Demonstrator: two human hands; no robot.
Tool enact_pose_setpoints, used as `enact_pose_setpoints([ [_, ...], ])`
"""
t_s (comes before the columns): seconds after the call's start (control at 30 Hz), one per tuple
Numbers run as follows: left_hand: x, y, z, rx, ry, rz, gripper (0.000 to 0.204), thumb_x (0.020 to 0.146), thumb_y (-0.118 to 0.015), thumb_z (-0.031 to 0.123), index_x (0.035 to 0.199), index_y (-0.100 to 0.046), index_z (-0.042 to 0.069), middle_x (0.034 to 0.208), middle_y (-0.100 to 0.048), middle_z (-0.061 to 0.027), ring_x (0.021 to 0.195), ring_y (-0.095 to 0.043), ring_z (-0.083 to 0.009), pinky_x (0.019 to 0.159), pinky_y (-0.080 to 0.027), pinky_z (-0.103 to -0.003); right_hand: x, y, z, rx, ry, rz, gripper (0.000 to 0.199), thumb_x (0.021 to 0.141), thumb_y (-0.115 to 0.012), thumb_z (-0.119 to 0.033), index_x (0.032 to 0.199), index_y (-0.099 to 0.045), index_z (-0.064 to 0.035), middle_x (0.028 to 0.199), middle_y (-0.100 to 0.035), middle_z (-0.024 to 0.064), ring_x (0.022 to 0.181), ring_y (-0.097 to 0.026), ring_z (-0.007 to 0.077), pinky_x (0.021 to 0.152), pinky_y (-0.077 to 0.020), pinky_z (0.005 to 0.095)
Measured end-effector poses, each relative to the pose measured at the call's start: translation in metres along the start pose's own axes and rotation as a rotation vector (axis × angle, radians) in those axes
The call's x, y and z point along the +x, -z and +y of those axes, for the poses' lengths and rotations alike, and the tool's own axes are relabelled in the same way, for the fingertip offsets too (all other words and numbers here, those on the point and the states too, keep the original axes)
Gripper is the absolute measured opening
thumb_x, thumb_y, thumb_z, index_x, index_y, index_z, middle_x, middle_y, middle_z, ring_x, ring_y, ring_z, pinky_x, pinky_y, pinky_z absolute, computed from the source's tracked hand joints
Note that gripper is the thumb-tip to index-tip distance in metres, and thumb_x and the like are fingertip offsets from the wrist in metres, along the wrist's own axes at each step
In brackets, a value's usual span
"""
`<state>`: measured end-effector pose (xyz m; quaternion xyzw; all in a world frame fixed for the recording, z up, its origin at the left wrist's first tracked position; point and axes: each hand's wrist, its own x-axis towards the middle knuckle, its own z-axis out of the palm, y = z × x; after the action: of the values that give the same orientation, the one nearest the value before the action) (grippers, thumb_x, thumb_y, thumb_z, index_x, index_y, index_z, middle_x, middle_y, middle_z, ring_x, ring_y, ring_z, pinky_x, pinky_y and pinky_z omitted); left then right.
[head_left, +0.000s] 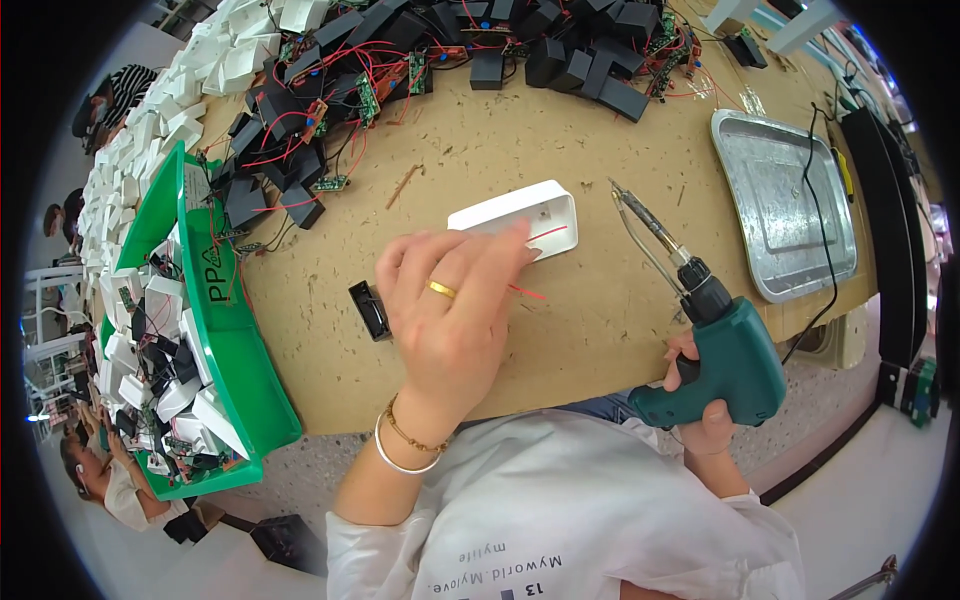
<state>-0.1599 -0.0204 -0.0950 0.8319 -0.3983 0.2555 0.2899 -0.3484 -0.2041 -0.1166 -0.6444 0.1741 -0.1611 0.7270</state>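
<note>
My right hand (pixel 705 425) grips the handle of a green soldering gun (pixel 740 365), a finger by its dark trigger. The gun's metal tip and thin curved feed tube point up and left over the table. My left hand (pixel 450 300), wearing a ring and bracelets, is closed in a pinch at the near side of a white plastic case (pixel 562 212), open side up. Short red wires (pixel 528 293) stick out beside its fingertips, one of them over the case; what else the fingers hold is hidden. Left of this hand lies a small black plastic part (pixel 370 310).
Black boxes with circuit boards and red wires (pixel 390 75) heap along the far edge. White cases (pixel 225 65) pile at far left. A green bin (pixel 250 380) full of parts stands left. At right lies a metal tray (pixel 735 200), a black cable (pixel 822 235) across it. People sit further left.
</note>
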Motion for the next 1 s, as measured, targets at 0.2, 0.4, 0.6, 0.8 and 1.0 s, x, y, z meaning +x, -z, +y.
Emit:
enact_pose_setpoints([
  [0.2, 0.005, -0.005, 0.007, -0.086, 0.176, -0.069, 0.014, 0.07, -0.073, 0.008, 0.079, -0.063, 0.008, 0.102, -0.06, -0.0051, 0.096, -0.053, -0.0261, 0.081, -0.039, -0.04, -0.003, -0.003, -0.002, 0.016, -0.008, -0.022, 0.07, 0.077, -0.061, -0.06, 0.111, -0.056, 0.0014, 0.1, -0.054, 0.0124, 0.079, -0.055, 0.0147, 0.084, -0.0419, 0.0331],
  [0.4, -0.001, -0.026, 0.004, -0.181, 0.243, -0.077, 0.013, 0.071, -0.068, 0.003, 0.075, -0.056, 0.002, 0.117, -0.052, -0.0138, 0.107, -0.049, -0.0349, 0.088, -0.04, -0.046, -0.017, 0.004, 0.004, -0.083, -0.109, -0.105, 0.075, 0.077, -0.061, -0.063, 0.116, -0.054, 0.0011, 0.106, -0.052, 0.0098, 0.081, -0.054, 0.0135, 0.08, -0.0439, 0.0287],
  [0.6, -0.001, -0.034, 0.008, -0.153, 0.228, -0.071, 0.013, 0.07, -0.066, 0.001, 0.078, -0.056, -0.001, 0.116, -0.052, -0.0135, 0.107, -0.048, -0.0351, 0.087, -0.04, -0.045, -0.019, 0.002, 0.017, -0.118, 0.059, -0.124, 0.065, 0.08, -0.07, -0.038, 0.12, -0.046, 0.0071, 0.092, -0.06, 0.0089, 0.08, -0.06, 0.0139, 0.07, -0.048, 0.0274],
  [0.8, 0.0, -0.035, 0.008, -0.109, 0.225, -0.059, 0.014, 0.068, -0.066, 0.002, 0.078, -0.057, -0.001, 0.115, -0.052, -0.0128, 0.104, -0.048, -0.0349, 0.084, -0.039, -0.045, -0.016, -0.002, 0.02, -0.231, 0.089, -0.167, 0.064, 0.081, -0.068, -0.034, 0.121, -0.045, 0.0095, 0.087, -0.06, 0.0087, 0.071, -0.059, 0.0125, 0.066, -0.0479, 0.0264],
  [1.0, 0.003, -0.032, 0.011, -0.065, 0.238, -0.081, 0.015, 0.066, -0.066, 0.005, 0.076, -0.056, 0.0, 0.114, -0.052, -0.0126, 0.102, -0.048, -0.0352, 0.081, -0.039, -0.045, -0.011, -0.007, 0.017, -0.255, 0.097, -0.157, 0.064, 0.081, -0.069, -0.033, 0.122, -0.045, 0.0097, 0.086, -0.06, 0.0087, 0.07, -0.059, 0.0132, 0.064, -0.0478, 0.0264],
])
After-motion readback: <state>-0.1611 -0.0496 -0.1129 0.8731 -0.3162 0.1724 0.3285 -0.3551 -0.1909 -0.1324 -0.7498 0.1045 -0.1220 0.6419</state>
